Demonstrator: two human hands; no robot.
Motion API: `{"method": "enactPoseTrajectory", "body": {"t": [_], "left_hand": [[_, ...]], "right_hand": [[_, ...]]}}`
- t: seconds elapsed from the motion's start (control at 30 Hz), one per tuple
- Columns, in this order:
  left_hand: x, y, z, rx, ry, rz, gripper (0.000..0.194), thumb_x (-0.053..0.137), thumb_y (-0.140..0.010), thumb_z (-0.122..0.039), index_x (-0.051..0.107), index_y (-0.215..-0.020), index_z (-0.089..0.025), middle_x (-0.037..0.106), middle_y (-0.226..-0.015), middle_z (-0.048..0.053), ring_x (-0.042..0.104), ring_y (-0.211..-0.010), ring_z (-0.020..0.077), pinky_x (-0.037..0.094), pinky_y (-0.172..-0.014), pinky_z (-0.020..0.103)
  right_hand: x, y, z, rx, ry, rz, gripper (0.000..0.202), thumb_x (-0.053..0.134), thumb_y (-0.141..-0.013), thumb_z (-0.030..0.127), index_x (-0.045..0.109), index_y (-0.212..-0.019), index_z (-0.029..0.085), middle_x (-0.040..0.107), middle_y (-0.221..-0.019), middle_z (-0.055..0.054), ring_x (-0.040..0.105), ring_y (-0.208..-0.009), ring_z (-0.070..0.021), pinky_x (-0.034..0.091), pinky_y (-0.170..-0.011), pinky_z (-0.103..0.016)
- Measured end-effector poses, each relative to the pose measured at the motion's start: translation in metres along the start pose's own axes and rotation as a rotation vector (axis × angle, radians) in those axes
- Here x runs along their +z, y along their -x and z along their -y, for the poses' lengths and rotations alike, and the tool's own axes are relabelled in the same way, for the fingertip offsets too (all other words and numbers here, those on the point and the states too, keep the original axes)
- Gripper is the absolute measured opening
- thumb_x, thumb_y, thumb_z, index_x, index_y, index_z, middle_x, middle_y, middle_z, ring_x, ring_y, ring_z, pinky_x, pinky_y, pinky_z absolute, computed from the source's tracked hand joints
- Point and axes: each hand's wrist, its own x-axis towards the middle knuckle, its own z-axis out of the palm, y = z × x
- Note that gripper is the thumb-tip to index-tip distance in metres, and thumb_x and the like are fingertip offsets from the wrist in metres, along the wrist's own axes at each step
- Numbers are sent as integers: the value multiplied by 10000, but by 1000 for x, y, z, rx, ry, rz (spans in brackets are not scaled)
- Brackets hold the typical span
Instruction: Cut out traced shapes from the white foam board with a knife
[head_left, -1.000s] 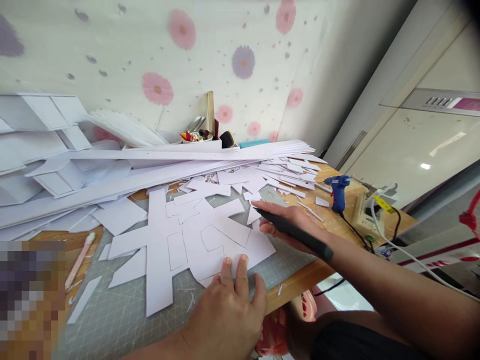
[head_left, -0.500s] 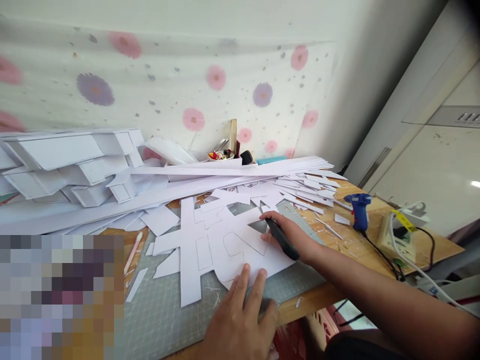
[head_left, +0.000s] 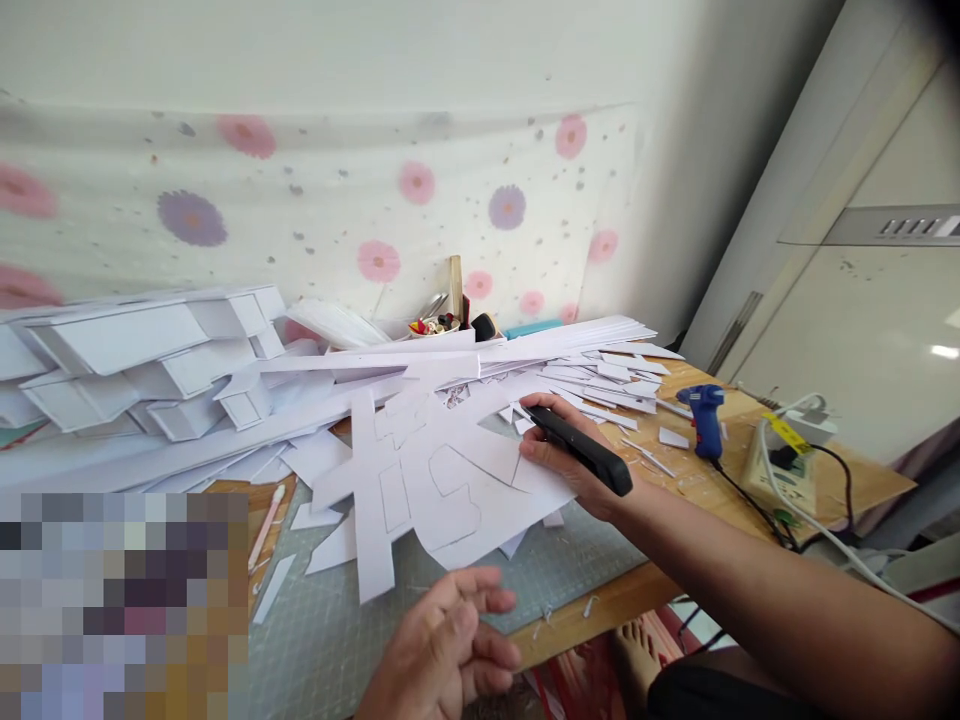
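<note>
Left hand (head_left: 442, 650): nearest the camera, hovering above the cutting mat's front edge, fingers loosely curled, empty, touching nothing.
Cutting mat (head_left: 330, 640): grey-green, gridded, matte, flat on the counter (head_left: 622, 590); thin paper slivers scattered over it.
Right hand (head_left: 577, 465): closed around a black knife (head_left: 581, 452), thumb and fingers also pinching the right edge of the white cutout.
White cutout (head_left: 427, 480): stiff, smooth card in a branching, character-like shape with pencilled outlines; right side lifted off the mat, left arms resting on it, in the middle of the counter.
Risk, tearing: narrow arms likely to bend or snap if lifted by one edge only, with no support from the free hand.
Risk, cutting: knife sharing one grip with the card; a slip could nick the card or the fingers. Blade out or in: cannot tell.
Risk, snagging: loose offcuts under the card could catch and drag along.
Glue gun (head_left: 705, 415): blue plastic, upright on the wooden counter, cord trailing to a power strip (head_left: 787, 470) just beside.
Paper strips (head_left: 525, 345): long, flat, white, fanned behind the cutout.
Folded card boxes (head_left: 150, 350): angular, stacked far left.
Wall cloth (head_left: 337, 210): pale, thin, printed with pink and purple flowers.
</note>
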Motion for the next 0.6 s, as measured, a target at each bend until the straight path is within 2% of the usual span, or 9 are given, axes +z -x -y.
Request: {"method": "enactPoseTrajectory", "body": {"t": [0.1, 0.2, 0.3, 0.4, 0.5, 0.6], "left_hand": [[4, -8, 7, -50, 284, 34, 609, 603, -847, -556, 482, -1325, -199, 546, -1308, 186, 671, -960, 222, 528, -825, 373], [13, -15, 3, -11, 351, 94, 628, 639, -825, -550, 494, -1330, -206, 517, -1363, 191, 648, -1043, 254, 508, -896, 411], [24, -25, -19, 147, 376, 36, 567, 560, -877, -550, 514, -1328, -211, 556, -1341, 167, 615, -1112, 274, 501, -937, 427], [29, -36, -49, 267, 458, -112, 500, 527, -934, -360, 403, -1416, -321, 581, -1338, 91, 547, -1215, 265, 509, -949, 426], [24, -45, -73, 297, 482, -187, 584, 555, -902, -162, 390, -1417, -382, 595, -1335, 23, 529, -1241, 233, 507, -969, 371], [12, -52, -87, 307, 453, -187, 621, 578, -868, -88, 426, -1407, -357, 626, -1297, 18, 565, -1202, 225, 510, -971, 341]], "right_hand": [[3, 2, 11, -87, -18, -42, 524, 758, -717, 280, 502, -1174, 294, 556, -802, 28, 534, -663, -109, 401, -570, -206], [6, 5, 18, -163, -79, -40, 510, 754, -741, 270, 499, -1180, 312, 565, -809, 32, 522, -661, -95, 389, -563, -189], [11, 6, 21, -225, -109, -2, 518, 748, -760, 259, 491, -1204, 331, 569, -823, 32, 511, -663, -91, 382, -551, -184], [17, 5, 19, -263, -116, 4, 518, 745, -767, 264, 494, -1214, 337, 562, -836, 26, 507, -662, -98, 383, -538, -195], [19, 2, 14, -269, -131, -6, 522, 747, -771, 276, 495, -1223, 344, 561, -871, 14, 522, -698, -108, 397, -564, -207], [20, -3, 7, -229, -137, -2, 543, 754, -768, 293, 486, -1237, 352, 566, -920, 1, 544, -771, -134, 434, -631, -234]]}}
